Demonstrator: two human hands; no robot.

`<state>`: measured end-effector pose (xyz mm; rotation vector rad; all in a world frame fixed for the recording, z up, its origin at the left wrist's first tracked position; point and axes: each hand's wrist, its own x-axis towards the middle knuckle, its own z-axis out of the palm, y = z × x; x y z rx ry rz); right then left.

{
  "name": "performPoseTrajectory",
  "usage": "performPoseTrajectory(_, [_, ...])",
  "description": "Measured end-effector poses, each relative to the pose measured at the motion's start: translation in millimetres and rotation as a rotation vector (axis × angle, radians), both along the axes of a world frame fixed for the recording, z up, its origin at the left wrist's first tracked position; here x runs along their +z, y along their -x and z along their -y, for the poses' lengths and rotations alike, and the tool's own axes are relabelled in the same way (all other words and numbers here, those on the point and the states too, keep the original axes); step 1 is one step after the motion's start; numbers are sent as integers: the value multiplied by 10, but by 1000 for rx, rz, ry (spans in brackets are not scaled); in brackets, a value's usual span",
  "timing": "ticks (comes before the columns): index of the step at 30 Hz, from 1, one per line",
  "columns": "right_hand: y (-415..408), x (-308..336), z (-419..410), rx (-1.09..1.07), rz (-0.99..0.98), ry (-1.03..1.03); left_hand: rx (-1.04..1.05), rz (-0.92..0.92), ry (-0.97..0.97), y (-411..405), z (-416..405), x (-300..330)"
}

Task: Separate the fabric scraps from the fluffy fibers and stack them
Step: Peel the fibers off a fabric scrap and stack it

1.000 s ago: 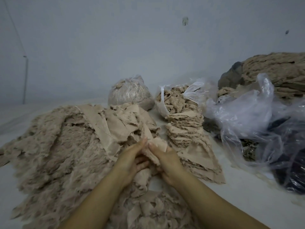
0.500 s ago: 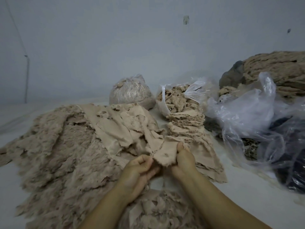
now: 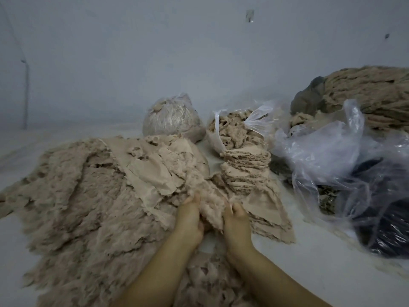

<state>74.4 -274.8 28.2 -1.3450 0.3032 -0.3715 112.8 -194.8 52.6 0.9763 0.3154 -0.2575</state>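
Observation:
A wide heap of beige fluffy fibers (image 3: 73,207) covers the left of the white surface, with flat beige fabric scraps (image 3: 159,165) lying on its right part. To the right rises a neat stack of scraps (image 3: 245,171). Between heap and stack, my left hand (image 3: 189,220) and my right hand (image 3: 238,222) both grip one fluffy piece (image 3: 211,204), one at each side, fluffy face up. More fluffy pieces (image 3: 205,282) lie between my forearms.
A tied clear bag of fibers (image 3: 171,118) and an open clear bag of fluff (image 3: 234,129) stand behind the stack. Crumpled clear plastic (image 3: 321,156), a dark bag (image 3: 385,220) and a large roll of fluffy material (image 3: 371,91) fill the right side. A grey wall stands behind.
The piece between my hands has turned from its smooth fabric side to its fluffy side. Both hands have moved slightly forward and now sit at its two edges.

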Motion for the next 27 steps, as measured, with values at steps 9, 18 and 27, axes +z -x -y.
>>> performPoseTrajectory(9, [-134,163,159,56,-30,406,-166,93,-73,4,-60,66])
performPoseTrajectory(18, [-115,74,175,30,-22,58,295,27,28,-156,-140,112])
performPoseTrajectory(27, [-259,76,278,16,45,8,-281,307,-404,-10,-111,32])
